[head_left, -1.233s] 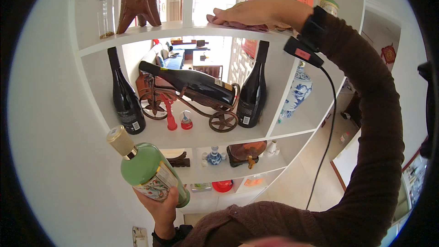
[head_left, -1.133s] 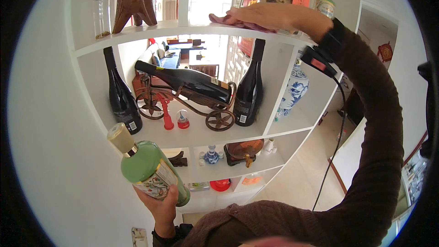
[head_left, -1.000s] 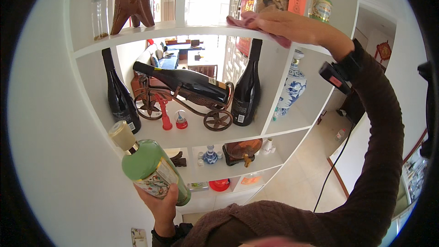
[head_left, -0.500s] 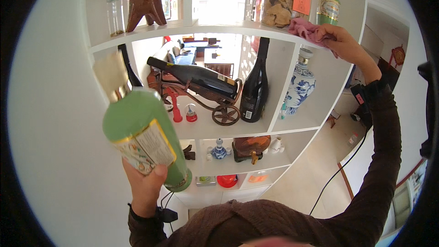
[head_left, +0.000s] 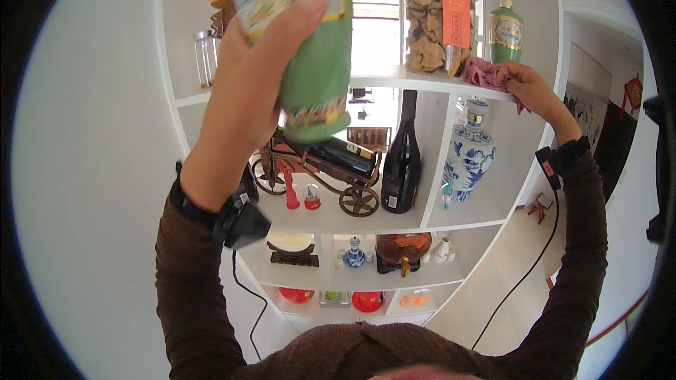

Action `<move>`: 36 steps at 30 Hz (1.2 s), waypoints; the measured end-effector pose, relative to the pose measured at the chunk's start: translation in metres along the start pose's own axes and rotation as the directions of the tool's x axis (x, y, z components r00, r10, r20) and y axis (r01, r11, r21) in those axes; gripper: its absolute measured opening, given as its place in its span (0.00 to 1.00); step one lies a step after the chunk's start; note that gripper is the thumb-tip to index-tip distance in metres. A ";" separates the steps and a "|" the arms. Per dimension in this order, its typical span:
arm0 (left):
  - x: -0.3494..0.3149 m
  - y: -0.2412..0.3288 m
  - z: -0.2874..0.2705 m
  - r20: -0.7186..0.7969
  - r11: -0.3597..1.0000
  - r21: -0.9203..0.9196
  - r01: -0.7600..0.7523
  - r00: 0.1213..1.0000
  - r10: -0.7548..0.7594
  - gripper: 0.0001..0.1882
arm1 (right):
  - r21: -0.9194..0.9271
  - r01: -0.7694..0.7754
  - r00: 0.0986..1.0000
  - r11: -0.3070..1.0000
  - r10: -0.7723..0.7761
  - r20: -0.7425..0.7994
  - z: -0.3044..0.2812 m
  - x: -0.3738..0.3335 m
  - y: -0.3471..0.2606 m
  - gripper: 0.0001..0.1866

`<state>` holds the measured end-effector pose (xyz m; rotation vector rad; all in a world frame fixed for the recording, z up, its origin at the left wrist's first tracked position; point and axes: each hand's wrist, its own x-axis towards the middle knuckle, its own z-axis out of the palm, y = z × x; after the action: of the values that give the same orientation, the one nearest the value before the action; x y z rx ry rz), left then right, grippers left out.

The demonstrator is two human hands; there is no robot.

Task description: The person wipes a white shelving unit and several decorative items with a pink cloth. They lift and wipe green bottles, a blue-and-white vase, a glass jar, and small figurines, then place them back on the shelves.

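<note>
The green bottle has risen since half a second ago, from beside the lower shelves to before the left half of the upper shelf, clear of its front edge. The left hand is clamped around its body, thumb across the label side; the base juts out below and right of the thumb, while the top runs out of view. In the view, the base overlaps the wine bottle cradled in a wheeled metal rack. The right hand pinches a bunched pink cloth under its fingertips at the shelf's front edge, near the right end, just beside the jar of dried brown slices and before a smaller green bottle.
</note>
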<state>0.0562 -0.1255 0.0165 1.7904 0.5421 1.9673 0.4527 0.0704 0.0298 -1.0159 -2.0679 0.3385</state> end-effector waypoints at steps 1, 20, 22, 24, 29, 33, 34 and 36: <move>0.018 -0.004 0.006 0.005 0.999 0.043 -0.030 1.000 0.030 0.35 | -0.011 0.022 1.000 1.000 -0.022 0.000 0.000 0.000 0.001 0.07; 0.151 -0.116 0.040 -0.162 0.899 0.439 0.002 0.984 0.077 0.42 | -0.029 0.087 0.995 0.996 -0.088 -0.053 0.011 -0.009 0.002 0.05; 0.153 -0.122 0.037 -0.174 0.895 0.444 0.040 0.984 0.043 0.43 | -0.043 0.087 0.995 0.995 -0.090 -0.050 0.011 -0.009 0.002 0.04; 0.155 -0.128 0.033 -0.179 0.887 0.457 0.072 0.984 0.013 0.45 | -0.049 0.073 0.996 0.996 -0.076 -0.046 0.012 -0.009 0.002 0.04; 0.160 -0.143 0.025 -0.164 0.864 0.495 0.089 0.986 -0.007 0.46 | -0.064 0.099 0.994 0.993 -0.102 -0.039 0.012 -0.009 0.003 0.05; 0.164 -0.155 0.021 -0.181 0.855 0.506 0.118 0.983 -0.028 0.46 | -0.091 0.077 0.996 0.993 -0.081 -0.036 0.011 -0.008 0.002 0.06; 0.165 -0.158 0.020 -0.188 0.844 0.519 0.134 0.981 -0.040 0.46 | -0.092 0.076 0.996 0.993 -0.079 -0.033 0.011 -0.008 0.002 0.06; 0.167 -0.164 0.018 -0.203 0.832 0.530 0.167 0.977 -0.067 0.46 | -0.095 0.073 0.997 0.993 -0.076 -0.028 0.011 -0.009 0.001 0.06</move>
<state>0.0692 0.1035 0.0664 1.8325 1.3592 2.0262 0.4483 0.0653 0.0179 -0.9897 -2.1035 0.1873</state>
